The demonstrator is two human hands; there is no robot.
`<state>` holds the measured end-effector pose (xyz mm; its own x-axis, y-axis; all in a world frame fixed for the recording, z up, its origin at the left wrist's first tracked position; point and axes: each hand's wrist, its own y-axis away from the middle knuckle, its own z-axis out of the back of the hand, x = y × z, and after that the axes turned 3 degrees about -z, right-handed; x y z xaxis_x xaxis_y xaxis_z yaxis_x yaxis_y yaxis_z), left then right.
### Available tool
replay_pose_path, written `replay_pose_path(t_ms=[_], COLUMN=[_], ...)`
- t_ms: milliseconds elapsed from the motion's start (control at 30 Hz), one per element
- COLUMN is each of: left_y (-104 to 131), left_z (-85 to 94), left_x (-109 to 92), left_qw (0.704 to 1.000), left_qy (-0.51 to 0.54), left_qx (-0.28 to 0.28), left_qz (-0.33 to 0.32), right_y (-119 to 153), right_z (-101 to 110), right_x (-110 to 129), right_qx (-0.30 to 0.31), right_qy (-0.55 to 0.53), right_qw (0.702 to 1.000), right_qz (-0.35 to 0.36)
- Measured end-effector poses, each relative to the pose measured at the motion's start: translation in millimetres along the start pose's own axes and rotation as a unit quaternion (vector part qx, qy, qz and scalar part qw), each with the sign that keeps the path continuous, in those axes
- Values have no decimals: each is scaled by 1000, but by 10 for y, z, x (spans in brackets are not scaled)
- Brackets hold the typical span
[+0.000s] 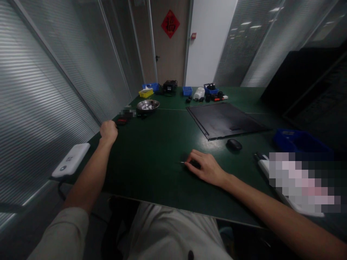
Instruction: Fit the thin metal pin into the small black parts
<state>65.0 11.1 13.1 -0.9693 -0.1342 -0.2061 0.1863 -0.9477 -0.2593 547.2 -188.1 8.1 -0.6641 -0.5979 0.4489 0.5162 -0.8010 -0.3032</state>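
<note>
My right hand point(207, 168) rests on the green table with its fingers pinched together. A thin metal tip point(182, 162) sticks out to the left from between thumb and fingers; the rest of that tool is hidden in the hand. My left hand point(108, 130) is closed at the table's left edge. Something dark shows beside its fingers, too small to make out. Just beyond it lie dark items with a red part point(122, 121). A shiny metal bowl point(148, 105) with small pieces inside stands farther back.
A black flat panel point(225, 117) lies right of centre, with a black mouse point(234, 144) before it. At right are a blue tray point(300, 142) and a white-edged object, partly blurred out. A white device point(71, 160) sits at the left edge. Small bins point(187, 91) stand at the back.
</note>
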Motion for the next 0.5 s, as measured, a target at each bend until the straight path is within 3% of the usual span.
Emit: replay_pose_path(t_ms=[167,400,500], left_y=[58,61,60], left_z=[18,-1,6], left_x=[-83,-33,-110], left_qw=[996,997,999], left_qy=[-90,-75,-26], left_qx=[-18,-22,-22], left_qz=[24,11,-6], right_y=[6,-6,-12], right_z=[-21,-18,-16], right_x=[-22,-10,-14], right_qx=[5,8,8], right_qy=[2,-2,-3], right_qw=[1000,1000,1000], right_qz=[4,3,1])
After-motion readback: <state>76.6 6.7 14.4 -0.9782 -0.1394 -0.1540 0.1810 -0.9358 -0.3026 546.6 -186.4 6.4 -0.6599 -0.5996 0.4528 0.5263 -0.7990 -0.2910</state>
